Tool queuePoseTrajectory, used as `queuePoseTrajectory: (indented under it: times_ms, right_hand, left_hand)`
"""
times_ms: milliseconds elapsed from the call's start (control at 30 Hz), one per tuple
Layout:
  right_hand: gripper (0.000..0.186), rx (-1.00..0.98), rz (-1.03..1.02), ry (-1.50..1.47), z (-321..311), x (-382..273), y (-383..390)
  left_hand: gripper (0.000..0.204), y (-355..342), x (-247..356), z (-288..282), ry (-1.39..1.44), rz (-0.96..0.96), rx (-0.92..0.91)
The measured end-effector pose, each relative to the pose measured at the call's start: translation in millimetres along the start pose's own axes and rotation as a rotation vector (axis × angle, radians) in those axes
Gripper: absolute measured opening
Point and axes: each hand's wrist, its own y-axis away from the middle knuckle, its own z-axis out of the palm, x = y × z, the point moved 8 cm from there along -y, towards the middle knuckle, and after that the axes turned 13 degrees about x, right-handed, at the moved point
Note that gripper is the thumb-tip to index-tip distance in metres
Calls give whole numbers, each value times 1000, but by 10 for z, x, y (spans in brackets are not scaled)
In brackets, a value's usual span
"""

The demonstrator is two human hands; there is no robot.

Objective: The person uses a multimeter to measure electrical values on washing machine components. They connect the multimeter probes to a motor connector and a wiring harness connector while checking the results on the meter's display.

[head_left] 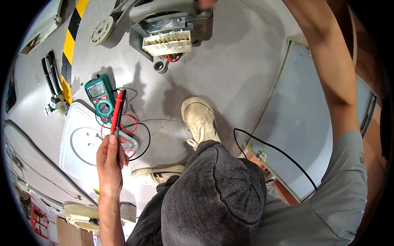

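Observation:
My left hand [110,158] is closed round a pair of multimeter probes, the red probe [116,112] and the black one held side by side with their tips pointing up and away. Just beyond them lies a green digital multimeter [100,96] with a lit screen and a dial; red and black leads curl beside it. At the top edge, a blurred bit of my right hand [205,4] shows by a grey metal motor assembly [162,24]. Its fingers are mostly cut off. A white connector block [167,42] with metal terminals and red wires faces me on the assembly.
A white plastic tray [74,141] holding small screws lies under my left hand. Left are black-handled pliers [51,76] and yellow-black floor tape [69,39]. A pulley wheel [101,30] lies near the motor. At right are a large pale panel [295,110] and a black cable [283,152].

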Motion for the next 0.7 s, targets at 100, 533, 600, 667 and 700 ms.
queuePoseTrajectory:
  times_ms: [100,533,600,667,700]
  right_hand:
    - [81,19,-190,27,-34,75,-47]
    - [71,-49,-148,-97,-29,117,-88]
    - [70,-67,-116,-153,34,112,-67]
    - [70,-70,-117,-162,90,61,-41]
    - [69,-50,-121,-136,58,81,24]
  left_hand:
    - [35,-13,14,32,7,-1,-5]
    - [35,-13,8,60,-15,-18,-8]
    - [35,-4,-17,32,2,-31,-7]
    - [35,-1,-33,-1,18,-36,-6]
    - [35,-20,-26,29,23,-31,-24]
